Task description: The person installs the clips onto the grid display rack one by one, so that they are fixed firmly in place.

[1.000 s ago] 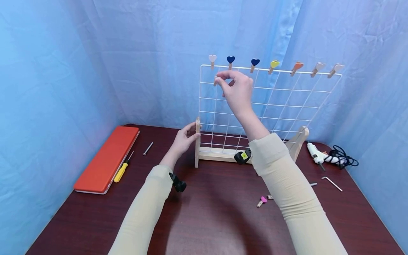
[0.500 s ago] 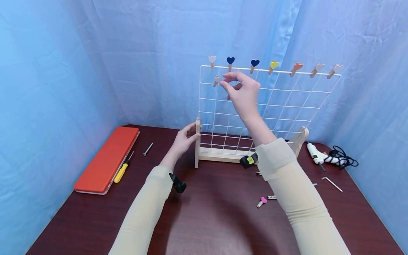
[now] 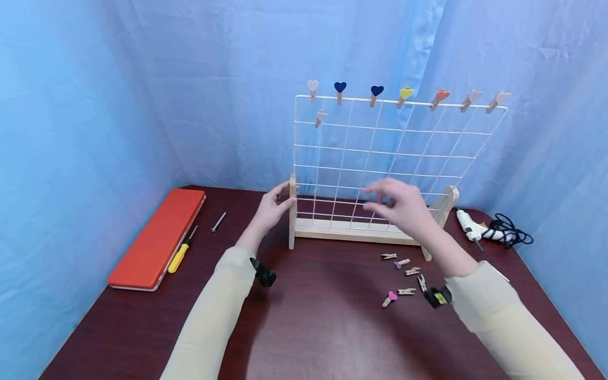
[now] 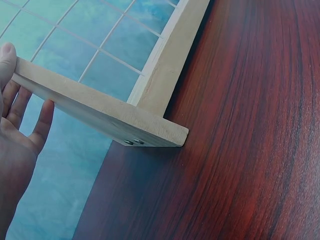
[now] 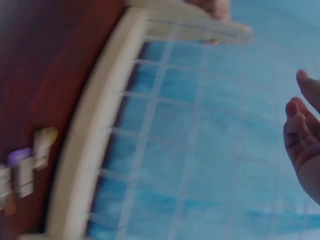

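Observation:
A white wire grid (image 3: 370, 140) stands upright in a wooden base with side posts. My left hand (image 3: 273, 210) grips the left side post (image 3: 292, 211), its thumb on the near edge and fingers behind, as the left wrist view also shows. In front of the grid's lower right part, my right hand (image 3: 401, 206) hangs in the air, fingers loosely bent and holding nothing. A pale heart clothespin (image 3: 320, 118) sits on the second wire at the upper left. Along the top wire are several more heart clothespins, among them a yellow one (image 3: 405, 96) and an orange one (image 3: 439, 98).
Several loose mini clothespins (image 3: 406, 291) lie on the dark table below the right hand, one with a pink heart (image 3: 389, 298). At left are a red case (image 3: 161, 237), a yellow screwdriver (image 3: 180, 254) and a bolt (image 3: 218, 221). A glue gun (image 3: 475, 227) lies at right.
My right hand has let go of the pale heart clothespin, which stays on the second wire, and has moved down and right. The left hand keeps its hold on the post.

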A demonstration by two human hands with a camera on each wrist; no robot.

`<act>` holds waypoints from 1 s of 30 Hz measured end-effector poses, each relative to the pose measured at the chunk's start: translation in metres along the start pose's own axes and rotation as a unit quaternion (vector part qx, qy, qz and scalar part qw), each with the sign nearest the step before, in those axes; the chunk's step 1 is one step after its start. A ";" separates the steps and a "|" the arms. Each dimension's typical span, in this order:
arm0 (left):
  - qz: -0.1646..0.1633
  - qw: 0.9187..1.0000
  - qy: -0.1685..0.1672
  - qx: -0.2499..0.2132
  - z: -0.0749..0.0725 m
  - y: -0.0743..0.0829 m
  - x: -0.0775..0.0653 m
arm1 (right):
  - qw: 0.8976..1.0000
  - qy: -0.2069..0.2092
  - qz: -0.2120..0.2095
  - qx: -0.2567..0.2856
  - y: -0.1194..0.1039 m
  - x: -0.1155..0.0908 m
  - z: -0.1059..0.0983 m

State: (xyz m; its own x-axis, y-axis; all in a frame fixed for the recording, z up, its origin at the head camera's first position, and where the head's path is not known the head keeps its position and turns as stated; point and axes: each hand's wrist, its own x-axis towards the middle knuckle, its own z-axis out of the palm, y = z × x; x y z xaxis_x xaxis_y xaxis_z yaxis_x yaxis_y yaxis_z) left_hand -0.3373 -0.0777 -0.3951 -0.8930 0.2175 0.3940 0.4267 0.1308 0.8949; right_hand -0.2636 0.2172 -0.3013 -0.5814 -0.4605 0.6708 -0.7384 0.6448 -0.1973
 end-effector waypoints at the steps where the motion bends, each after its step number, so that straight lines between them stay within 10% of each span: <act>1: 0.002 1.000 0.000 0.000 0.000 0.000 0.000 | 1.000 -0.019 -0.006 -0.001 0.007 -0.013 0.002; 15: 0.005 1.000 0.004 0.001 -0.002 0.006 0.004 | 0.962 -0.265 -0.018 0.066 0.055 -0.132 0.019; 30: -0.008 1.000 -0.003 0.005 -0.001 0.003 0.000 | 0.954 -0.279 -0.036 0.101 0.050 -0.157 0.041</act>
State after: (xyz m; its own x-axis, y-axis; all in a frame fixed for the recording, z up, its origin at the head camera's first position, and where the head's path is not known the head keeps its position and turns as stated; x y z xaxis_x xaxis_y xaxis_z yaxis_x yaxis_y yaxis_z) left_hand -0.3357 -0.0784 -0.3921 -0.8987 0.2220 0.3784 0.4140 0.1442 0.8988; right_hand -0.2233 0.2968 -0.4456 -0.5767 -0.7886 0.2133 -0.8010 0.4944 -0.3375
